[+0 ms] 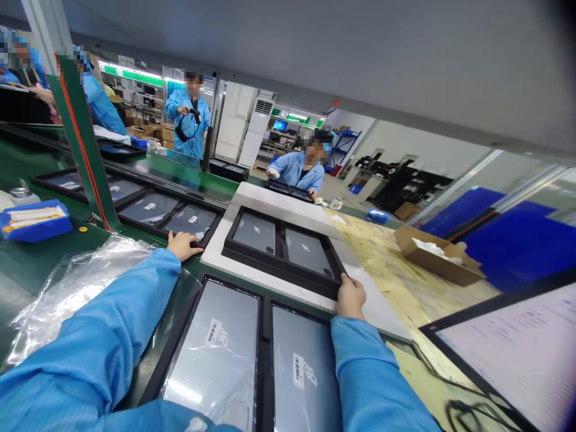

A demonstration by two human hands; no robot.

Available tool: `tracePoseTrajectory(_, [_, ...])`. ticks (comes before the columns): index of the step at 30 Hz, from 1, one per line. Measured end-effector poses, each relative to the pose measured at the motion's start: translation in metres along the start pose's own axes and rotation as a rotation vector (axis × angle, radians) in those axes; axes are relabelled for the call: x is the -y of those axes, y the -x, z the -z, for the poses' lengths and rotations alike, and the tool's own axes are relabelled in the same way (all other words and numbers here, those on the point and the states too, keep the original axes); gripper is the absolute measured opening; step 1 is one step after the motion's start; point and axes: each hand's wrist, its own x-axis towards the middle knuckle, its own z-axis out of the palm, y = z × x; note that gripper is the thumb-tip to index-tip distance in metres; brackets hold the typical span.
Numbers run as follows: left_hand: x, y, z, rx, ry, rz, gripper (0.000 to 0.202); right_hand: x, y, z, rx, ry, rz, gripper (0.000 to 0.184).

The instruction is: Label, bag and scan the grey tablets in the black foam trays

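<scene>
My left hand point(183, 246) grips the near right corner of a long black tray point(167, 235) on the green surface; labelled tablets point(150, 207) lie in its compartments. My right hand point(351, 296) holds the near right corner of another black tray point(279, 270), which rests on a white board point(225, 262). Two grey tablets, one on the left point(254, 231) and one on the right point(308, 251), lie face down in it. Closer to me, a third black tray point(265, 360) carries two larger-looking tablets point(220, 342) with barcode labels, under shiny clear film.
Clear plastic bags point(85, 282) and a blue bin point(36, 221) lie at left, near a green post point(85, 144). At right are a cardboard box point(436, 255), a monitor point(513, 342) and cables. Co-workers in blue point(294, 170) are across the line. A shelf overhangs above.
</scene>
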Motion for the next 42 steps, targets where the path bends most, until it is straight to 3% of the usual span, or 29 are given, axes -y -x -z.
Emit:
tracePoseTrajectory(17, [-0.001, -0.002, 0.002, -0.004, 0.0, -0.009, 0.024, 0.006, 0.002, 0.005, 0.037, 0.115, 0.071, 0.03])
tracePoseTrajectory(24, [-0.001, -0.006, 0.003, 0.014, 0.019, -0.111, 0.029, 0.007, 0.002, 0.007, 0.035, 0.149, 0.071, 0.025])
tracePoseTrajectory(31, [0.0, -0.007, 0.007, 0.026, -0.03, -0.142, 0.034, 0.005, 0.003, 0.005, 0.031, 0.125, 0.064, 0.032])
tracePoseTrajectory(42, [-0.004, -0.007, 0.006, 0.003, 0.022, -0.116, 0.022, 0.003, 0.003, 0.007, 0.032, 0.132, 0.06, 0.042])
